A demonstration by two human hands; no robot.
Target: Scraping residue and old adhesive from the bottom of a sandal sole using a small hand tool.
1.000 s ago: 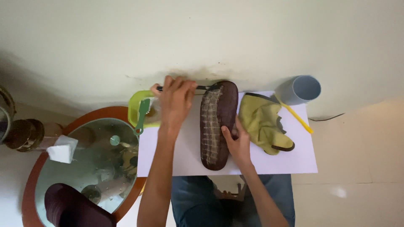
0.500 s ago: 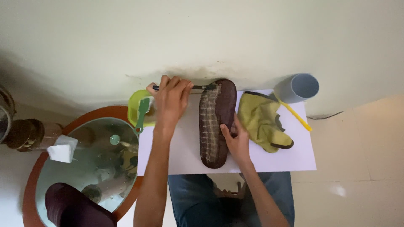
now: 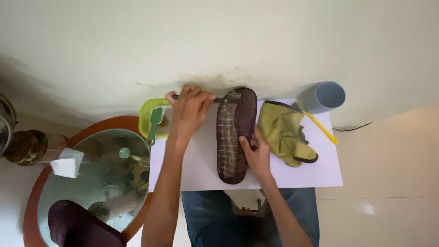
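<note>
A dark brown shoe (image 3: 234, 135) lies sole-up on the white bench (image 3: 196, 169). The right hand (image 3: 257, 153) has its fingers (image 3: 244, 145) clamped on the shoe's edge. The left hand (image 3: 190, 112) grips a brush (image 3: 225, 99) at its toe.

The shoe sole (image 3: 234, 137) was dark brown with pale ridged bands. The cloth (image 3: 283, 132) was yellow-green, the cup (image 3: 320, 97) grey-blue.
</note>
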